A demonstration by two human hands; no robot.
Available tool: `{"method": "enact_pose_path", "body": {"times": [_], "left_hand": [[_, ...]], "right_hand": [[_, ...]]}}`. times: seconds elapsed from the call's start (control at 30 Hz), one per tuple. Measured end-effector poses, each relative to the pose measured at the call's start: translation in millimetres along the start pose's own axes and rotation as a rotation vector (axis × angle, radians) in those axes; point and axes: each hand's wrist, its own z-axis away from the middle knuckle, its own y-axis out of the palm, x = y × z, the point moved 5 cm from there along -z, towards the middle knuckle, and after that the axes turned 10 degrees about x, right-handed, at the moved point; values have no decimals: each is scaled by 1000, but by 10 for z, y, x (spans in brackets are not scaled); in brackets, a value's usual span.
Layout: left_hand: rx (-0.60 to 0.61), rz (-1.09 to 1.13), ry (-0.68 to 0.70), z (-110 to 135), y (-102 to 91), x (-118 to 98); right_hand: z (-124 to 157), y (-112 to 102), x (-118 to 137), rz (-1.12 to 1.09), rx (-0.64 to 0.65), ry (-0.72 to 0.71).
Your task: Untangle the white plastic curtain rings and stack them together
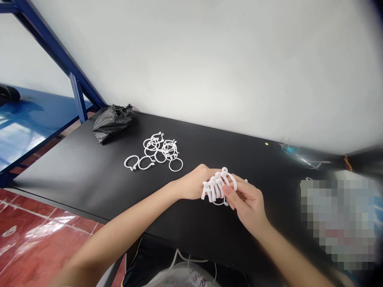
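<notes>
Several white plastic curtain rings [214, 187] with small knobbed ends hang in a row around the fingers of my left hand [194, 183], just above the table. My right hand [249, 203] meets it from the right, thumb and fingers closed on a curtain ring [232, 181] at the right end of the row. The rings and my right hand hide most of the left fingers. A loose pile of similar rings [160, 153] lies on the black table [89, 179], to the left of and beyond my hands.
A crumpled black plastic bag [113, 121] rests near the back left corner. On the right are clear plastic wrapping [299, 157] and a blurred-out bag [338, 223]. A white wall [209, 71] rises behind the table. Blue metal framing [56, 48] stands left. A whitish plastic bag [185, 275] sits below the front edge.
</notes>
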Motion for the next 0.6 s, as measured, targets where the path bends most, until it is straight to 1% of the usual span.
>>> {"method": "enact_pose_path", "body": {"times": [0.1,0.23,0.33,0.4,0.47,0.6], "left_hand": [[9,31,-8,-6,5,6],[46,93,-52,-13,24,-1],[30,103,-26,-7,16,-23],[9,89,-12,3,2,-22],[4,43,-43,16,-8,0],[-11,-48,-149,44,-42,50]], "right_hand": [[21,29,-16,29,-12,-51],[47,37,-20,66,-7,-94],[42,15,-6,84,12,-94],[24,-7,7,78,29,-76],[-1,-22,10,17,56,-40],[-39,-12,-40,-213,110,128]]}}
